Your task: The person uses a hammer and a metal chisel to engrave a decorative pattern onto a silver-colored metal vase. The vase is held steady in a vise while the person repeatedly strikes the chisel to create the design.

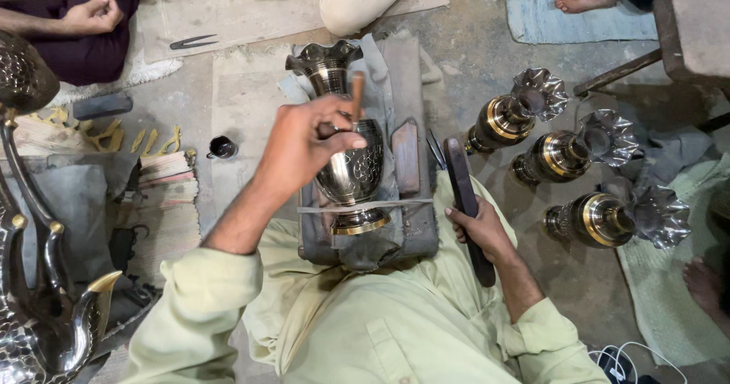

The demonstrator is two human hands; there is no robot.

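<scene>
In the middle of the frame lies a shiny, patterned silver metal vase (pixel 353 163) with a wavy rim, the left hand (pixel 304 144) pinching a thin wooden tool (pixel 357 95) on it, the right hand (pixel 479 228) closed around a long dark stick (pixel 464 201).

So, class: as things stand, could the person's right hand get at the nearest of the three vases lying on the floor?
Probably yes: the right hand is beside that vase with open floor between, though it already grips a dark wooden bar.

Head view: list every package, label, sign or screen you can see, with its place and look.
No package, label, sign or screen shows.
Dark flat device with white cables: bottom right on the floor, too little visible to tell whether it is a screen.
</scene>
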